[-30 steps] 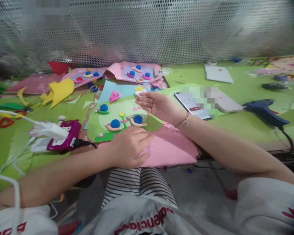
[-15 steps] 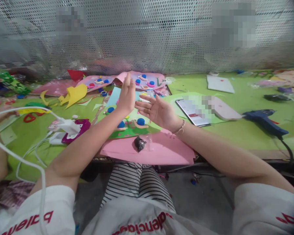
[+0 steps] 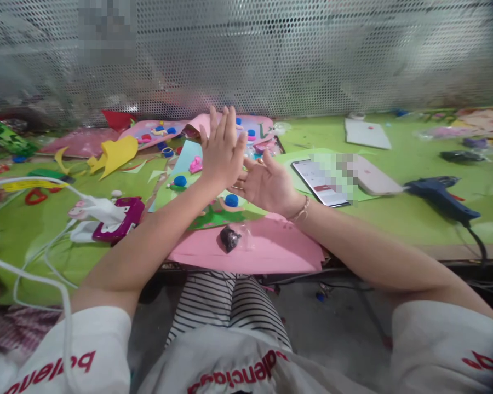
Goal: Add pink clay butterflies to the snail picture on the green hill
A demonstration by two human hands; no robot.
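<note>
My left hand point(image 3: 222, 150) is raised over the craft sheet, its back toward me and its fingers stretched upward. Just right of it, my right hand point(image 3: 269, 186) lies palm up with loosely extended fingers, the tips partly behind the left hand. Nothing shows in either hand; the space between the palms is partly hidden. Under them is a craft picture with a green grass strip point(image 3: 213, 220) and blue-shelled clay snails, one snail point(image 3: 231, 201) below my hands. A dark lump of clay point(image 3: 230, 239) in clear plastic rests on a pink sheet point(image 3: 279, 249) nearer me.
To the right lie a lit phone point(image 3: 320, 183), a pale pink phone-shaped object point(image 3: 373, 175) and a blue glue gun point(image 3: 443, 197). A purple power strip point(image 3: 121, 219) with white cables sits left, near yellow foam scraps point(image 3: 119, 156). Part of another person's arm shows at the left edge.
My left hand has turned from edge-on to showing its back, fingers more spread. My right hand stays palm up beside it. The view has shifted slightly.
</note>
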